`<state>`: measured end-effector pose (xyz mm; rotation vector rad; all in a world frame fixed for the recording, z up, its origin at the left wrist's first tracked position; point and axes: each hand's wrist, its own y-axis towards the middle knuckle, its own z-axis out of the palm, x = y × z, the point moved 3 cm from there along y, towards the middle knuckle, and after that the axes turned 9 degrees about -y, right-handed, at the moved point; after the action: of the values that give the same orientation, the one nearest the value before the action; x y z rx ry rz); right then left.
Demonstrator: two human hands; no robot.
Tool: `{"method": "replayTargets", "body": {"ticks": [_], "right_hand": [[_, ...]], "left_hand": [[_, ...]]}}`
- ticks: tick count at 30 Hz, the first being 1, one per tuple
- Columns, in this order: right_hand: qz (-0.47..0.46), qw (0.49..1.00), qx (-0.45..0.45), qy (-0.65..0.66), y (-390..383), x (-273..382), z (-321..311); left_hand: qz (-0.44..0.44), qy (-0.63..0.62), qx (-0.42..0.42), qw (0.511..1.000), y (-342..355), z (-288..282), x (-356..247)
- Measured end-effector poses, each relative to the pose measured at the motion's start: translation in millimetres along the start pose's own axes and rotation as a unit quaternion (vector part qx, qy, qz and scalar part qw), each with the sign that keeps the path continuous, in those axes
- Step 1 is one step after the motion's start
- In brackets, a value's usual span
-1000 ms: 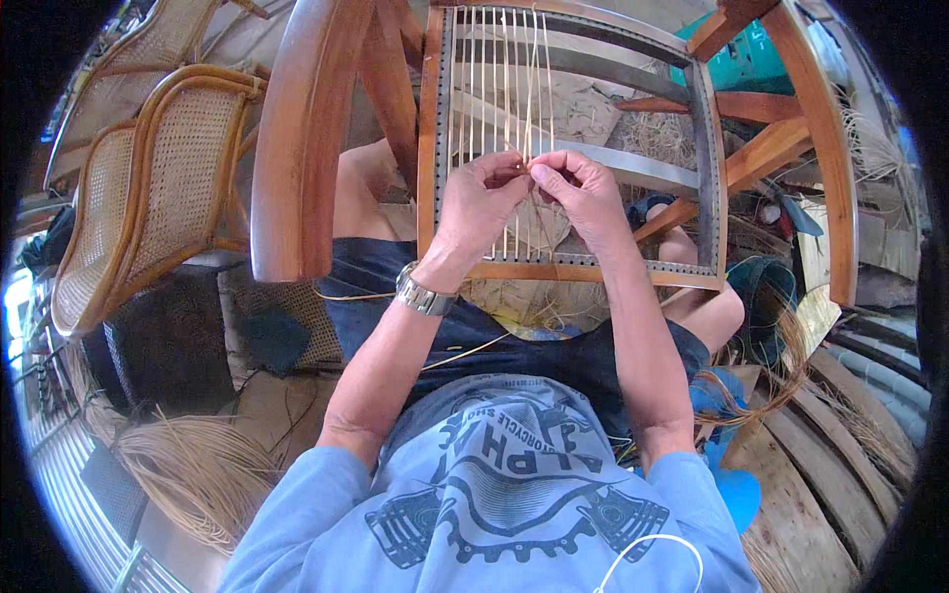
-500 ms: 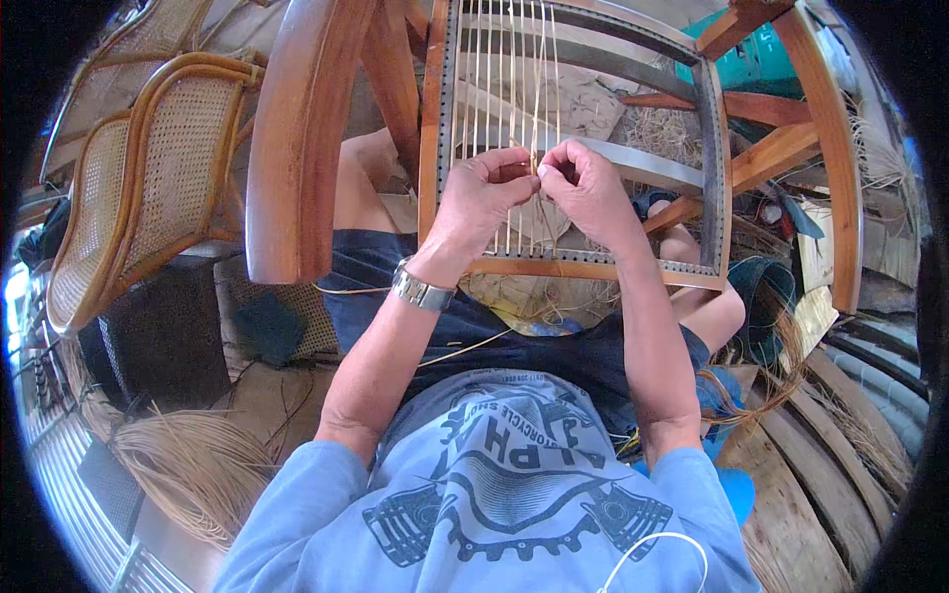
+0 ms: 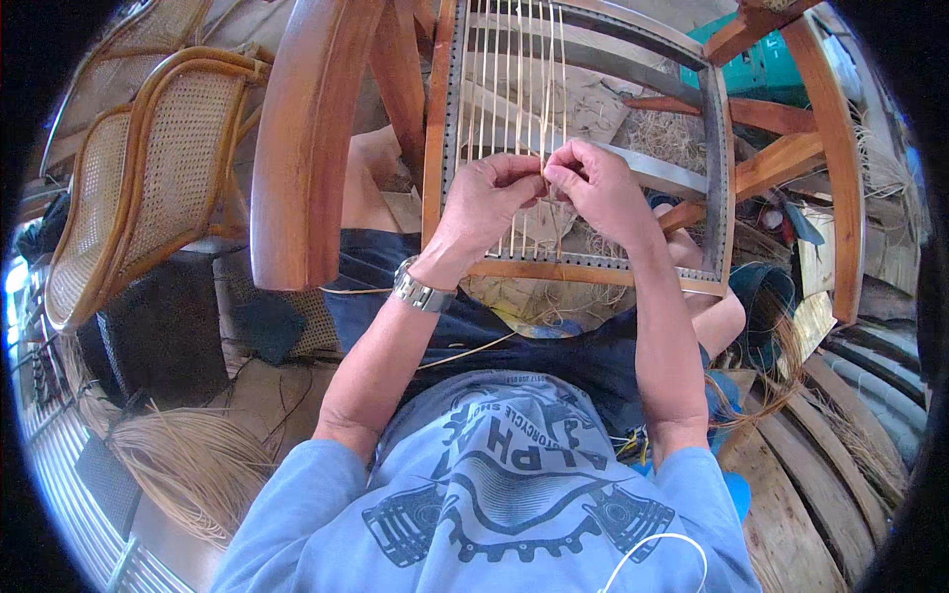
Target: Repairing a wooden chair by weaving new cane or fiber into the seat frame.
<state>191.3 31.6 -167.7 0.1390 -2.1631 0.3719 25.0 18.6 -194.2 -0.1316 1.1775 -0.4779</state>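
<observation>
A wooden chair frame (image 3: pixel 593 269) with a row of small holes along its edges stands in front of me. Several pale cane strands (image 3: pixel 519 89) stretch lengthwise over the left part of its opening. My left hand (image 3: pixel 491 203) pinches a cane strand between thumb and fingers above the opening. Right beside it, fingertips nearly touching, my right hand (image 3: pixel 598 188) is pinched closed on the strand too. The exact spot where the fingers meet the cane is partly hidden by the fingers.
Woven cane chairs (image 3: pixel 183 158) stand at the left, above a dark box (image 3: pixel 153 326). A bundle of loose cane (image 3: pixel 188 465) lies lower left. At the right are a dark bucket (image 3: pixel 761 296) with strands and wooden planks (image 3: pixel 791 494). A green crate (image 3: pixel 756 59) sits behind the frame.
Both hands have shifted slightly to the right, still pinching close together. The strand they work has moved with them, and the chair frame appears a little lower and further right in the view.
</observation>
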Motion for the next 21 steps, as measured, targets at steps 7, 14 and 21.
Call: {"method": "replayTargets", "body": {"ticks": [7,14,21], "right_hand": [[0.003,1.0,0.004,-0.002,-3,3,-4],[-0.031,0.989,-0.132,0.053,-20,-3,14],[0.117,0.967,-0.07,0.217,-44,-12,28]], "left_hand": [[-0.025,-0.033,0.015,0.999,4,-1,5],[-0.088,-0.174,0.045,0.98,8,-4,9],[-0.086,-0.107,-0.005,0.991,2,-4,11]]}}
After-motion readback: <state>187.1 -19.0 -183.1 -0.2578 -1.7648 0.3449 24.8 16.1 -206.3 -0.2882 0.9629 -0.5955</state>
